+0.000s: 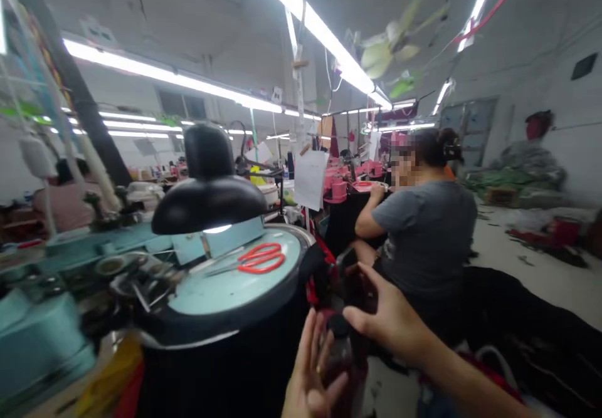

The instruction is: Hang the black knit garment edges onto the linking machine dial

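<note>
My left hand (308,380) is low in the middle of the view, palm turned inward, fingers stretched out and apart. Next to it stands what looks like a bottle with a black cap (337,325), partly hidden by the fingers; I cannot tell whether they touch. From the right comes my right hand (395,318), thumb and fingers curved round a dark, blurred item (360,287). Its kind cannot be made out. Red-and-black material (314,289) lies just beyond both hands.
To the left, orange-handled scissors (261,259) rest on a round pale-blue tabletop (221,292) under a black lamp (209,198). Light-blue machinery (42,336) fills the far left. A person in a grey shirt (423,230) sits ahead to the right, near dark cloth (522,318).
</note>
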Available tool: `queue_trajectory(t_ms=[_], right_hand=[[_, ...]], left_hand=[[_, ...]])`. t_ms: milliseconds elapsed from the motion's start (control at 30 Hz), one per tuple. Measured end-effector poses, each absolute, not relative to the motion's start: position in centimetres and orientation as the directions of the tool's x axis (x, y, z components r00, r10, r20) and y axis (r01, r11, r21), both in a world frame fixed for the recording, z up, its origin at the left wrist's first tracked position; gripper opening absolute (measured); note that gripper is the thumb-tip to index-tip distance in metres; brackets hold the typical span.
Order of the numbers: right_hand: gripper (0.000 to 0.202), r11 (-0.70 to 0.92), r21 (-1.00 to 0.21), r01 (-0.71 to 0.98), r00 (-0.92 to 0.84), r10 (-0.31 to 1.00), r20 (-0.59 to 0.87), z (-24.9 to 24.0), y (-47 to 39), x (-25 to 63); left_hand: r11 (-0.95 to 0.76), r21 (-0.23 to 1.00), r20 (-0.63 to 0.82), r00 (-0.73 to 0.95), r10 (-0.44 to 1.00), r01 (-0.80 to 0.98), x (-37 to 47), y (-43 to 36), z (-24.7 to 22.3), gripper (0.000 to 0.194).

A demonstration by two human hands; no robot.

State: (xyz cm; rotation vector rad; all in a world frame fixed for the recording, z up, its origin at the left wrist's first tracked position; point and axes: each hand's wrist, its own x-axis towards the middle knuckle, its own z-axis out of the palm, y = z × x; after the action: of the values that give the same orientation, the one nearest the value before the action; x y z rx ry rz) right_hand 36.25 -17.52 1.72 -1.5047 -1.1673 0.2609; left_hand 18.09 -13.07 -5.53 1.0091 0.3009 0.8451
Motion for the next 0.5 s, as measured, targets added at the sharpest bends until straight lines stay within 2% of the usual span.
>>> queue_trajectory(t_ms=[67, 100, 167, 233, 300, 367, 433, 500], right_hand=[[0.071, 0.096, -0.808, 0.581, 0.449, 0.79, 0.417, -1.2, -20.5, 35.6], [0.067, 0.09, -0.777, 0.623, 0.446, 0.775, 0.447, -2.3, -21.8, 35.8], [0.048, 0.146, -0.655, 0.741, 0.371, 0.724, 0.581, -4.0, -24.3, 36.7], [0.032, 0.284, -0.447, 0.848, 0.14, 0.693, 0.707, -5.0, -26.9, 38.0], [0.032, 0.417, -0.242, 0.876, -0.143, 0.704, 0.696, -5.9, -28.9, 38.9], [0.038, 0.463, -0.145, 0.875, -0.269, 0.712, 0.648, -6.6, -29.9, 39.4], [0.038, 0.412, -0.143, 0.9, -0.205, 0.688, 0.696, -7.1, -29.9, 39.7], [0.036, 0.339, -0.219, 0.915, -0.044, 0.623, 0.781, -7.1, -29.5, 40.2]], left_hand=[[0.515, 0.714, 0.121, 0.808, 0.576, -0.474, 20.2, -14.3, -6.1, 0.105], [0.604, 0.66, 0.108, 0.851, 0.513, -0.448, 20.9, -14.7, -6.3, 0.101], [0.692, 0.605, 0.053, 0.887, 0.459, -0.394, 21.6, -15.1, -6.5, 0.086], [0.734, 0.571, 0.01, 0.898, 0.441, -0.367, 21.8, -15.4, -6.4, 0.079], [0.752, 0.555, 0.0, 0.904, 0.427, -0.356, 21.8, -15.9, -6.1, 0.08], [0.754, 0.558, -0.004, 0.907, 0.42, -0.347, 22.0, -16.6, -5.8, 0.081], [0.751, 0.577, -0.019, 0.914, 0.406, -0.321, 22.2, -17.3, -5.6, 0.08], [0.746, 0.599, -0.051, 0.916, 0.398, -0.291, 22.4, -17.9, -5.4, 0.077]])
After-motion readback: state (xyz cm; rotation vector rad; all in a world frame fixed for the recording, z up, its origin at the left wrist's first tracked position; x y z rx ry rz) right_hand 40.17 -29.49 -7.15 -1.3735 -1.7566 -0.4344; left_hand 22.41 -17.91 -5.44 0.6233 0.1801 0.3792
